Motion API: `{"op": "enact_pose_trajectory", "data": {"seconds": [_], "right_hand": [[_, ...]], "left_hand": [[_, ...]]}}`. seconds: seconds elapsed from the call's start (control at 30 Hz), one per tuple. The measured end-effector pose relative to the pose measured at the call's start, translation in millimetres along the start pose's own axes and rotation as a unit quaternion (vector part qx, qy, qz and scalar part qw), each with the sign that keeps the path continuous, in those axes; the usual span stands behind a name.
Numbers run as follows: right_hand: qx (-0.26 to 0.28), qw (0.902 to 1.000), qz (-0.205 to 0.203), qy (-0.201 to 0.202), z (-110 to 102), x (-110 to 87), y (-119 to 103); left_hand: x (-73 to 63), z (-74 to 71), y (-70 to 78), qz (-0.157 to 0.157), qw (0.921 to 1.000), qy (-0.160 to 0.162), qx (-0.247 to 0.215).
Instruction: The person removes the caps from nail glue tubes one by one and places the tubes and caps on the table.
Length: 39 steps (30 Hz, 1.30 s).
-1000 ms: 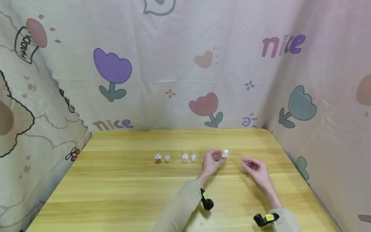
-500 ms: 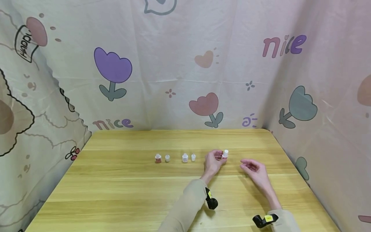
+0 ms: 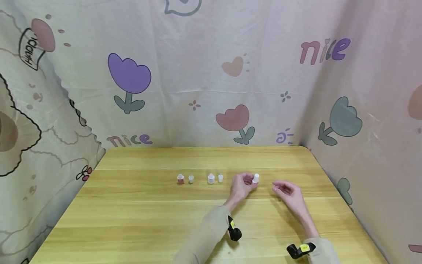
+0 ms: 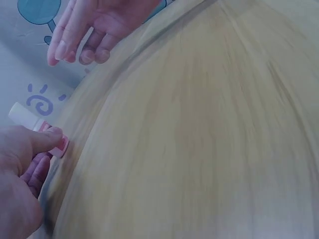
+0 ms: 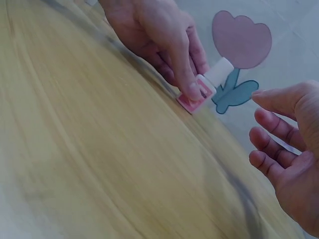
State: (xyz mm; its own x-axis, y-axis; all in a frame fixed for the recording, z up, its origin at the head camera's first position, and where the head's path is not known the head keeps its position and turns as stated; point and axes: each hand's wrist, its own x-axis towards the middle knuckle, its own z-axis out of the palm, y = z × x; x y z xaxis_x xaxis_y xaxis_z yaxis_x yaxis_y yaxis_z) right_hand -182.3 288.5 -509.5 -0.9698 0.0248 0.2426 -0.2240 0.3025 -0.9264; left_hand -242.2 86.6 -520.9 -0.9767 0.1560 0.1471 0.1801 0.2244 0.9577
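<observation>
My left hand [image 3: 241, 186] pinches a small bottle [image 3: 256, 179] between thumb and fingers. It has a white cap and a pink-red label, best seen in the right wrist view, where the bottle [image 5: 197, 93] stands with its base right at the tabletop. The thumb lies across the label. To its right, my right hand [image 3: 291, 196] hovers with loosely bent fingers and holds nothing; in the left wrist view that right hand [image 4: 102, 30] is apart from the bottle.
On the wooden table [image 3: 148, 220], left of my hands, stand a red-labelled bottle [image 3: 180, 179], a small white cap [image 3: 191, 179], a white bottle [image 3: 211, 179] and another white cap [image 3: 220, 178], in a row. A printed curtain [image 3: 184, 66] hangs behind the table.
The bottle in my left hand has come down slightly, and less of its label shows in the head view. My right hand has shifted a little to the left.
</observation>
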Motion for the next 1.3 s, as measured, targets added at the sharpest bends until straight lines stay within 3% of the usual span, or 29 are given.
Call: {"op": "enact_pose_trajectory", "data": {"seconds": [0.23, 0.57, 0.8, 0.93, 1.13, 1.3], "right_hand": [[0.000, 0.9998, -0.012, -0.016, 11.6, 1.6, -0.4], [0.008, 0.9968, -0.051, -0.062, 38.1, 4.0, 1.0], [-0.006, 0.9943, -0.051, -0.094, 56.5, 5.8, -1.1], [-0.002, 0.9921, -0.063, -0.108, 63.9, 7.1, -0.5], [0.015, 0.9876, -0.083, -0.133, 71.0, 8.4, -1.1], [0.017, 0.9864, -0.081, -0.142, 75.8, 9.8, -3.8]], "left_hand": [[-13.5, -36.7, -7.6, 0.003, 0.9984, -0.056, 0.001], [-44.6, -100.9, -21.3, 0.056, 0.9901, -0.125, 0.030], [-61.8, -141.2, -29.9, 0.034, 0.9900, -0.133, 0.035], [-65.1, -149.5, -32.2, 0.032, 0.9909, -0.128, 0.023], [-67.7, -150.0, -33.7, 0.030, 0.9919, -0.118, 0.038], [-70.8, -151.4, -24.7, 0.027, 0.9922, -0.116, 0.035]]}}
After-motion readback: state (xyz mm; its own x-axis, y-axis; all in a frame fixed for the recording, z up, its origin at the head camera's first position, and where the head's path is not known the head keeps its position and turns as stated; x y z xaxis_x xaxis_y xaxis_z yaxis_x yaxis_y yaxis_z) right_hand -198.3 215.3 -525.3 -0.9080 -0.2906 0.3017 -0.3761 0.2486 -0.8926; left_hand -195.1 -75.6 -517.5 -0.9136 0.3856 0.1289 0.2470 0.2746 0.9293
